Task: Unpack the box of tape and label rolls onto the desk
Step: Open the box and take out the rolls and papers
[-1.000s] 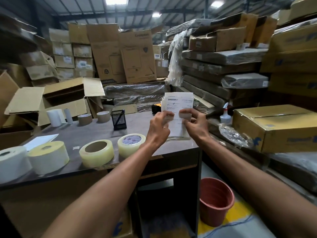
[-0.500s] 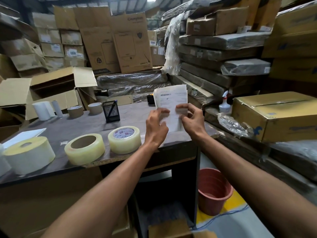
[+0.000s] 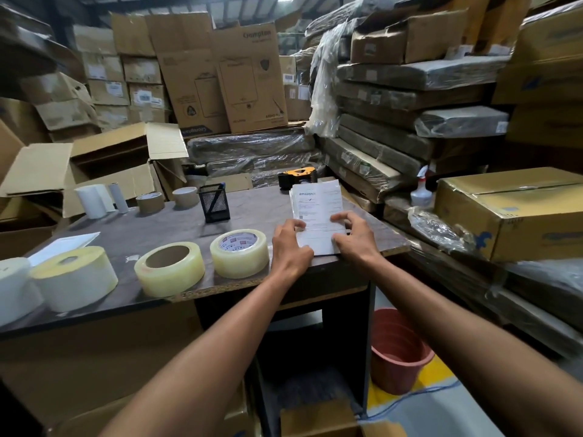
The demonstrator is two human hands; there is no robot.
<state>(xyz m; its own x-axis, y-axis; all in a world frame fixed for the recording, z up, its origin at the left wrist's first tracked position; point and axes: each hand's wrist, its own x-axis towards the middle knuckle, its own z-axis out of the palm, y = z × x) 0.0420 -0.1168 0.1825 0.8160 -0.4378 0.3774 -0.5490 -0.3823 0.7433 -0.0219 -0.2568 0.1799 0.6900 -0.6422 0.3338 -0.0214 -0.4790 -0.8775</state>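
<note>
Label stack [image 3: 318, 216] now lowered onto desk [image 3: 157, 228] — left hand [image 3: 288, 244], right hand [image 3: 355, 236] pinching its edges (fingers curled)

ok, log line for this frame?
step: squaring paper stack on desk | left hand: holds stack | right hand: holds stack | tape rolls: untouched

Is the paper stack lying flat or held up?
Lying flat: the paper stack rests on the desk, left hand and right hand gripping its near edges.

"amazon.in" on paper stack [image 3: 318, 212]; "Crompton" on tall carton [image 3: 252, 80].
</note>
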